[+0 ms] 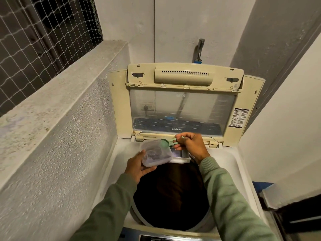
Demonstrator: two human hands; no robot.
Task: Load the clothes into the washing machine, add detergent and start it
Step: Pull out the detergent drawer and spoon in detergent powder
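Observation:
A top-loading washing machine [243,171] stands open, its cream lid [182,101] folded up against the wall. The drum [173,197] is dark; I cannot make out the clothes inside. My left hand [137,167] grips a clear plastic detergent container [156,153] from below, over the back rim of the drum. My right hand [191,145] pinches the handle of a green scoop [166,142], whose bowl sits at the container's top edge. A white detergent drawer [182,158] is pulled out just under the container.
A rough plastered ledge [60,110] runs along the left, with a netted window [43,32] above it. A tap [200,47] sticks out of the wall behind the lid. The machine's control panel [165,238] lies at the near edge. A dark object [295,216] stands at right.

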